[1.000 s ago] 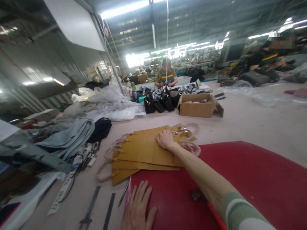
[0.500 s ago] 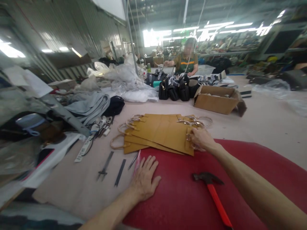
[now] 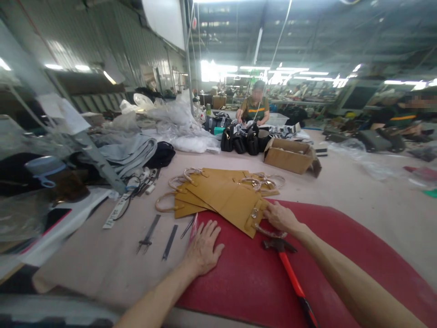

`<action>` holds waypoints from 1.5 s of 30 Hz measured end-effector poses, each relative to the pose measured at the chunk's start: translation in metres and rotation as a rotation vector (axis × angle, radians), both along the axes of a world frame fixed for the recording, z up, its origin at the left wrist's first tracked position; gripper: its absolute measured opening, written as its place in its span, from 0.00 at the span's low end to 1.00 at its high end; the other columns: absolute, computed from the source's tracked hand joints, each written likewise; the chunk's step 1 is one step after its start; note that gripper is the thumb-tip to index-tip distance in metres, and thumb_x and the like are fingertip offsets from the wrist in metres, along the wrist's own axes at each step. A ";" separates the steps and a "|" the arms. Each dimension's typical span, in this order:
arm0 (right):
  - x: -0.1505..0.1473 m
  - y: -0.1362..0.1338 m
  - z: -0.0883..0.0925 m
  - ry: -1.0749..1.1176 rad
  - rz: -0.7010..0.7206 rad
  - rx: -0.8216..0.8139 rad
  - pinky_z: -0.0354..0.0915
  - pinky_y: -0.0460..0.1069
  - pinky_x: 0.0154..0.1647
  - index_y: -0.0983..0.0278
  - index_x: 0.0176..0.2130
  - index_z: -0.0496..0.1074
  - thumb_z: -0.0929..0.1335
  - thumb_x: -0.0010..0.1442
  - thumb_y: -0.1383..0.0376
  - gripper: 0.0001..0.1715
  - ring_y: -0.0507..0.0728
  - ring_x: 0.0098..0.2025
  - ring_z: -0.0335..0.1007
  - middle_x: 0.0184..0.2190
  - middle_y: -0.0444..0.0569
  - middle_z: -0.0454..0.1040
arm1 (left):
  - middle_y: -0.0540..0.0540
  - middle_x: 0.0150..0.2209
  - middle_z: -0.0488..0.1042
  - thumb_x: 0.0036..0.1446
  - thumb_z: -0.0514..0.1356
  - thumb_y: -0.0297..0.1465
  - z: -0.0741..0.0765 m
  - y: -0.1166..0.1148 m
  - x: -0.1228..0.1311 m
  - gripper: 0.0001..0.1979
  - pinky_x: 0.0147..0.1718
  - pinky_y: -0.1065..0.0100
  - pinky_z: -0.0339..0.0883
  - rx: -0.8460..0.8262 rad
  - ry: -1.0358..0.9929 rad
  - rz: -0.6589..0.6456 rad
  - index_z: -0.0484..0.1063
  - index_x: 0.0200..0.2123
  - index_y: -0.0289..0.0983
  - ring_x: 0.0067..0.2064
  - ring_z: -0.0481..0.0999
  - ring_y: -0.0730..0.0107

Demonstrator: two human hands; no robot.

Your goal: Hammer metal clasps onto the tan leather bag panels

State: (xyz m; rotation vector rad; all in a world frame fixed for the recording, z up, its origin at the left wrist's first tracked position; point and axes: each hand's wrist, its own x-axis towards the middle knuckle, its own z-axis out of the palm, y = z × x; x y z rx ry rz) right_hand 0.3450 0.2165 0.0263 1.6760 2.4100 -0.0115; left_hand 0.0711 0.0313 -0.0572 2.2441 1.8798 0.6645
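Several tan bag panels with wrapped handles lie in a stack at the middle of the table. My right hand [image 3: 280, 216] grips the right end of the top bag panel [image 3: 225, 193], beside its metal fitting and handle; that panel lies askew over the others. My left hand [image 3: 205, 248] rests flat with fingers spread on the left edge of the red mat [image 3: 246, 278]. A claw hammer [image 3: 288, 266] with a red handle lies on the mat, its head close to the panel's handle. Left of my left hand are a pronged tool [image 3: 149, 234], a flat dark strip [image 3: 170, 243] and a thin pen-like tool [image 3: 187, 227].
A cardboard box [image 3: 288, 156] and black handbags [image 3: 241, 140] stand at the back of the table. Plastic wrapping [image 3: 170, 120], folded grey cloth [image 3: 131, 152] and a power strip [image 3: 118, 209] are at left, near a metal post. One person [image 3: 256, 107] works across the table, another at far right.
My right hand has drawn the top panel's right end toward me and turned it askew from the stack. My left hand stays flat on the mat. The camera view has shifted.
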 end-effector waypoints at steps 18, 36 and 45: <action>-0.026 -0.134 0.007 0.182 -0.186 0.079 0.68 0.53 0.35 0.55 0.63 0.67 0.63 0.63 0.66 0.29 0.64 0.38 0.80 0.37 0.54 0.81 | 0.33 0.62 0.70 0.66 0.51 0.31 -0.018 0.002 -0.003 0.20 0.64 0.43 0.65 0.205 -0.205 0.175 0.70 0.57 0.32 0.65 0.69 0.49; -0.075 -0.299 -0.065 0.538 -0.133 -0.055 0.67 0.54 0.30 0.76 0.66 0.61 0.56 0.64 0.68 0.34 0.65 0.30 0.79 0.29 0.59 0.80 | 0.36 0.59 0.72 0.64 0.55 0.25 -0.014 -0.074 -0.022 0.13 0.64 0.50 0.68 0.156 -0.302 0.089 0.73 0.49 0.34 0.62 0.71 0.55; -0.059 -0.320 -0.083 0.718 -0.110 0.125 0.64 0.51 0.21 0.71 0.63 0.67 0.57 0.67 0.62 0.30 0.62 0.20 0.75 0.22 0.50 0.78 | 0.36 0.61 0.72 0.63 0.54 0.23 -0.010 -0.110 -0.011 0.16 0.65 0.45 0.66 0.145 -0.217 0.101 0.72 0.53 0.35 0.65 0.69 0.53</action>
